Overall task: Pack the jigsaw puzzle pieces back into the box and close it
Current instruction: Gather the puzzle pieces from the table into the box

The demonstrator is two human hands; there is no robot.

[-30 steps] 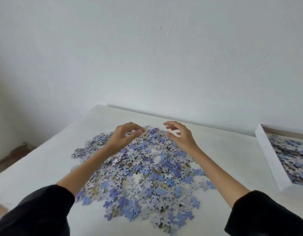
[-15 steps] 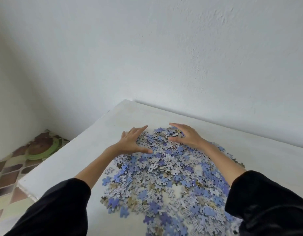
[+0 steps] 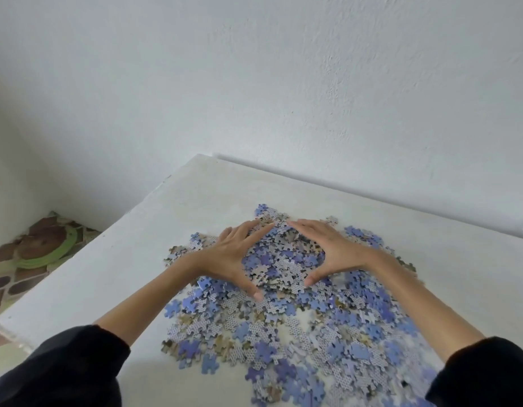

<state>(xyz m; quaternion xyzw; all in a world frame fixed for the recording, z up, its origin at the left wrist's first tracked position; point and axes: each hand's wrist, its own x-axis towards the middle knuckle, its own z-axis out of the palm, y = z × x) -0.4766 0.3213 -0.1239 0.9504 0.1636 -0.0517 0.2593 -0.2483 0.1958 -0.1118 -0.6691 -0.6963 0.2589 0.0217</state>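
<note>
Now: two hands corral one heap

Two hands, left hand (image 3: 233, 257) and right hand (image 3: 330, 251), lie open and flat, cupping one mound of puzzle pieces (image 3: 286, 304) at frame centre on the white worktop (image 3: 154, 236). Pieces too many to count: blue faces, grey patterned backs. Half a second ago the hands sat wider apart.

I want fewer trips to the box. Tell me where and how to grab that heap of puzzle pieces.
Take the raised mound of puzzle pieces from both flanks. The left hand and right hand already bracket it, palms inward. Loose flat pieces probably need scooping from underneath rather than pinching from above.
</note>
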